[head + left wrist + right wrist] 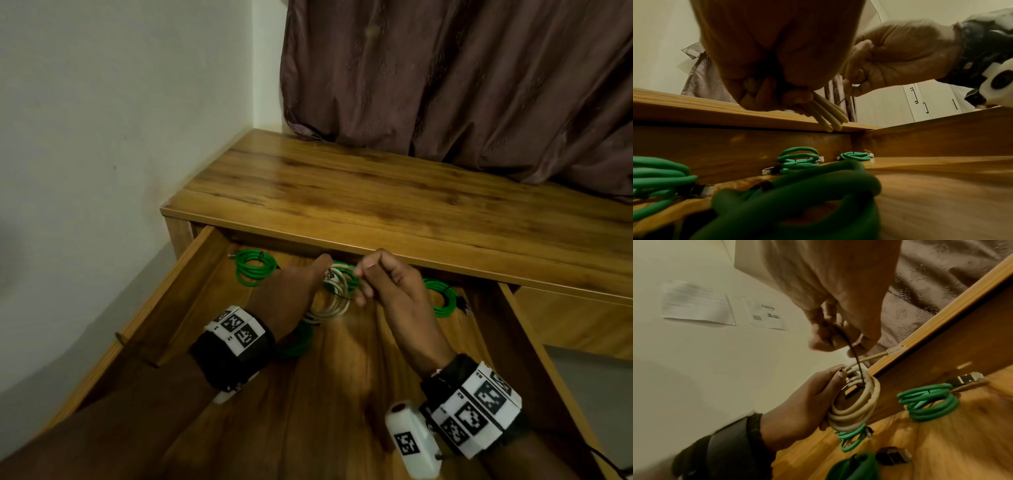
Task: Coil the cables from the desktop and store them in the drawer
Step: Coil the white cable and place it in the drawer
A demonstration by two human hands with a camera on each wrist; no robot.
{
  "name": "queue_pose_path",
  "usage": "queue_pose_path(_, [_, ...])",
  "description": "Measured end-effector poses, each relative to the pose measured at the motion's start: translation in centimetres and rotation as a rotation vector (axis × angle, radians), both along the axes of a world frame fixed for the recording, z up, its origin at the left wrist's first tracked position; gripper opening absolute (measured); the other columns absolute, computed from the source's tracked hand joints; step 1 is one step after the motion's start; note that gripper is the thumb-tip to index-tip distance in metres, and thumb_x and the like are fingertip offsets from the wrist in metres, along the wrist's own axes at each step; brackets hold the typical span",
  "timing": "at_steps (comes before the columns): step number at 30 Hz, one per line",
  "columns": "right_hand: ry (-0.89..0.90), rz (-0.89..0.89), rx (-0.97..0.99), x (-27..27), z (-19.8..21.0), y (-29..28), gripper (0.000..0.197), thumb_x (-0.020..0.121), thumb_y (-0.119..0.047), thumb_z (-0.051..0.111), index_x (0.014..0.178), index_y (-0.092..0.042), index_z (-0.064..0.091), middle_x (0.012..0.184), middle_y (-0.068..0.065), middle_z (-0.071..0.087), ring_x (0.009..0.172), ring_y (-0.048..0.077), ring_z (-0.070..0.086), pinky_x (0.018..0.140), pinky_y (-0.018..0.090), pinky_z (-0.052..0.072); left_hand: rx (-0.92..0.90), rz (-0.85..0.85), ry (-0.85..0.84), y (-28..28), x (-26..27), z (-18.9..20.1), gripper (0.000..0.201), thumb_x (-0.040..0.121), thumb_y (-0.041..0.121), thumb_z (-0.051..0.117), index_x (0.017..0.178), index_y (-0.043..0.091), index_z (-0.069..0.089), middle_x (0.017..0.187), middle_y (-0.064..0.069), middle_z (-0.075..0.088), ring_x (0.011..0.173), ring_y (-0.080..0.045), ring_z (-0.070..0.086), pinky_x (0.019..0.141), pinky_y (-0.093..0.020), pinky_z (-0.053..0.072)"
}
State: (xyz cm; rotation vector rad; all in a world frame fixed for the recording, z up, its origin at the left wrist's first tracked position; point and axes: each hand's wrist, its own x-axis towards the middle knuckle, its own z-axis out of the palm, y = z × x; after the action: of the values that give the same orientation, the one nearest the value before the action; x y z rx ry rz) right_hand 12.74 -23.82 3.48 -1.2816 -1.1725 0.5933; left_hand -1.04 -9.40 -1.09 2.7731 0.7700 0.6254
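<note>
Wrist-worn marker bands (pixel 476 407) lie nearest the head camera, one on each forearm, above the open wooden drawer (pixel 191 274). Left hand (pixel 291 291) grasps a coiled white cable (pixel 334 301), its fingers curled round the loops, holding the coil above the drawer floor. Right hand (pixel 394 287) pinches a thin black tie (pixel 854 356) that runs down across the white coil. Four green coiled cables rest on the drawer floor: far left (pixel 255 270), beneath the left wrist (pixel 298 339), behind the white coil (pixel 346 274), and far right (pixel 442 298). Desktop (pixel 376 192) stands above, a curtain (pixel 445 75) behind.
</note>
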Motion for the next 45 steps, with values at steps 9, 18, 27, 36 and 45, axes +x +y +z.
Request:
queue_pose_path(9, [-0.195,-0.091,-0.042,0.9,-1.5,0.3,0.015,0.092,-0.010,0.077,0.106,-0.013,0.081,0.103,-0.005,0.081,0.098,0.019,0.076,0.090,0.047,0.061,0.016,-0.029,-0.072,0.1,0.1,0.2,0.012,0.107,0.031,0.046,0.119,0.031,0.042,0.077,0.004,0.056,0.069,-0.028,0.062,0.059,-0.045,0.054])
queue_pose_path(18, [0.078,-0.096,-0.019,0.5,-1.8,0.8,0.009,0.092,0.001,0.072,0.100,-0.001,0.076,0.088,0.013,0.078,0.069,0.015,0.068,0.060,0.025,0.054,0.053,-0.028,0.013,-0.4,-0.1,0.6,0.028,0.104,0.023,0.050,0.131,0.028,0.044,0.087,-0.001,0.067,0.075,-0.026,0.068,0.062,-0.044,0.059])
queue_pose_path(27, [-0.431,-0.256,0.004,0.7,-3.3,0.9,0.013,0.092,-0.013,0.078,0.099,-0.023,0.075,0.078,-0.005,0.071,0.069,0.013,0.068,0.061,0.025,0.057,0.102,-0.048,0.041,-0.9,0.2,0.5,0.021,0.108,0.026,0.046,0.127,0.029,0.039,0.080,-0.005,0.061,0.067,-0.031,0.065,0.052,-0.044,0.056])
queue_pose_path(36, [-0.773,-0.273,0.125,1.4,-3.4,0.9,0.009,0.095,-0.017,0.076,0.104,-0.017,0.078,0.093,-0.006,0.068,0.084,0.001,0.063,0.069,0.016,0.050,0.041,-0.125,0.030,-1.1,0.1,0.5,0.022,0.110,0.029,0.046,0.130,0.030,0.038,0.090,-0.003,0.069,0.077,-0.027,0.070,0.061,-0.044,0.058])
queue_pose_path(45, [-0.540,-0.228,0.028,1.8,-2.6,0.9,0.008,0.091,-0.024,0.081,0.098,-0.021,0.079,0.087,-0.008,0.073,0.079,0.010,0.068,0.068,0.024,0.054,0.089,-0.145,0.034,-1.2,0.4,0.4,0.045,0.105,0.028,0.054,0.141,0.037,0.028,0.091,-0.004,0.068,0.076,-0.026,0.068,0.055,-0.033,0.048])
